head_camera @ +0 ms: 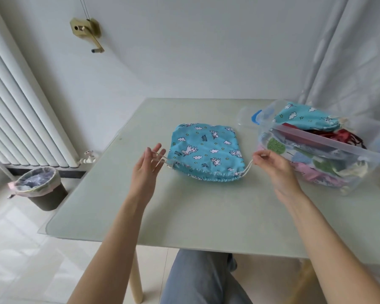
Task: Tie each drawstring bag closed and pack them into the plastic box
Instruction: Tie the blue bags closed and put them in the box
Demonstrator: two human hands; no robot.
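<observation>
Both hands draw the cords of a blue drawstring bag on the worktop.

Nearest, the left hand (148,166) has its fingers spread nearly straight, with the left cord loop (160,157) hooked over them; the right hand (270,164) pinches the right cord (248,167) between curled fingertips. Between them the blue drawstring bag (206,150) lies flat on the worktop (184,211), gathered mouth toward the person. Farther right, the plastic box (329,150) holds other bags.
</observation>
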